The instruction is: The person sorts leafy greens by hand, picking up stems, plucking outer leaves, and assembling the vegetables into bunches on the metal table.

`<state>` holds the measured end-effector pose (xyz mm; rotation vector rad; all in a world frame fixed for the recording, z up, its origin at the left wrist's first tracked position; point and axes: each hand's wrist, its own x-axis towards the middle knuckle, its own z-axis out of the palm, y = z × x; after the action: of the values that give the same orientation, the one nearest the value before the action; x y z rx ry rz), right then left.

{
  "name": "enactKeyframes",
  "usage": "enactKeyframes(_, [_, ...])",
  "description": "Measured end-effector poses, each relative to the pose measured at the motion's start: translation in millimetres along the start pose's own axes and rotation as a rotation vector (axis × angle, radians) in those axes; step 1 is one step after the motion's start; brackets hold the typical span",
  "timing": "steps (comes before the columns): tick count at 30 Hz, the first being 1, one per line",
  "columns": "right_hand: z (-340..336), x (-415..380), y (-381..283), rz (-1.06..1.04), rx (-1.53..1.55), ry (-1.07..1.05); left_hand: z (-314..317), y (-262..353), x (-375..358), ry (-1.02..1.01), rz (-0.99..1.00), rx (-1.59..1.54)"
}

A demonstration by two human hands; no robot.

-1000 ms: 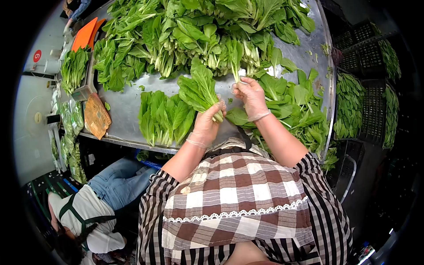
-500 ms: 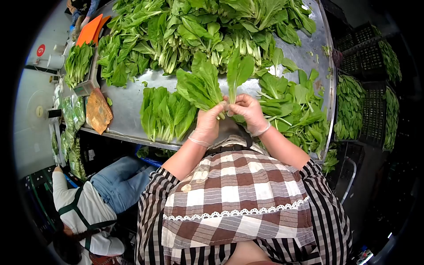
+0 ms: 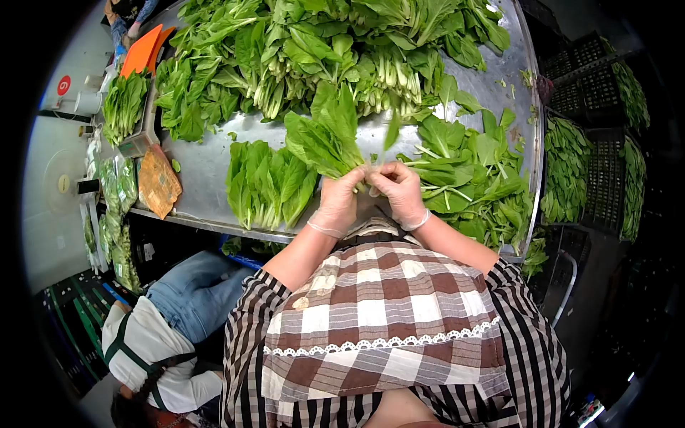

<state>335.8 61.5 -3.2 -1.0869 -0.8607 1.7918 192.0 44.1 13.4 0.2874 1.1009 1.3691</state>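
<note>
My left hand (image 3: 338,202), in a clear glove, is closed around the stems of a leafy green bunch (image 3: 330,137), its leaves fanning up and away from me. Against its fingertips, my right hand (image 3: 400,191), also gloved, is closed in a pinch. Just above the right fingers stands a narrow, blurred green leafy stem (image 3: 392,130); its lower end is too smeared to see clearly. A neat row of greens (image 3: 270,184) lies left of my hands, and loose greens (image 3: 492,187) lie to the right. The large heap (image 3: 307,53) spreads beyond.
The metal table (image 3: 203,165) holds a brown flat piece (image 3: 159,181) near its left edge. Farther left are a scale (image 3: 140,144) with greens and an orange sheet (image 3: 141,51). Crates of greens (image 3: 605,175) stand right. Another person (image 3: 153,335) is at lower left.
The leafy stem above my right hand has turned from broad to narrow and blurred. My right hand has moved slightly left and down. The person at lower left has lowered an arm and shifted.
</note>
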Motion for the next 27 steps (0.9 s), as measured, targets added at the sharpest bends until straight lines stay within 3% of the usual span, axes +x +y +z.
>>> enactKeyframes(2, [-2.5, 0.3, 6.4, -0.063, 0.091, 0.070, -5.8, -5.0, 5.2, 0.010, 0.010, -0.044])
enactKeyframes(5, [-13.6, 2.9, 4.0, 0.036, 0.160, 0.161, -14.8, -1.0, 10.3, 0.030, 0.012, -0.112])
enactKeyframes(9, [-20.9, 5.9, -8.0, 0.499, -0.315, -0.228, -20.6, 6.4, 12.3, 0.025, 0.028, -0.151])
enactKeyframes(10, [-15.7, 14.9, -25.6, 0.327, -0.472, -0.227, -22.5, 5.9, 13.4, 0.020, 0.012, -0.152])
enactKeyframes(11, [-29.6, 41.3, -8.6, -0.086, -0.681, -0.151, -23.9, 5.3, 14.1, 0.017, -0.004, -0.152])
enactKeyframes(13, [-10.1, 76.4, -62.5, -0.378, -0.882, 0.050, -25.0, 2.9, 13.8, 0.027, -0.044, -0.137])
enactKeyframes(16, [-5.5, 139.7, -83.0, -0.784, -1.290, 0.201, -24.3, 0.9, 16.9, 0.017, -0.071, -0.123])
enactKeyframes(20, [-4.1, 157.0, -115.3, -0.720, -1.771, 0.185, -14.4, -3.3, 4.7, -0.004, -0.026, -0.098])
enactKeyframes(24, [-5.1, 163.1, -124.3, -0.829, -1.548, 0.204, -3.3, 1.3, 0.0, 0.045, -0.011, -0.152])
enactKeyframes(27, [-5.5, 154.5, -120.9, -0.624, -1.194, 0.343, -1.8, 1.0, 0.5, 0.021, -0.036, -0.166])
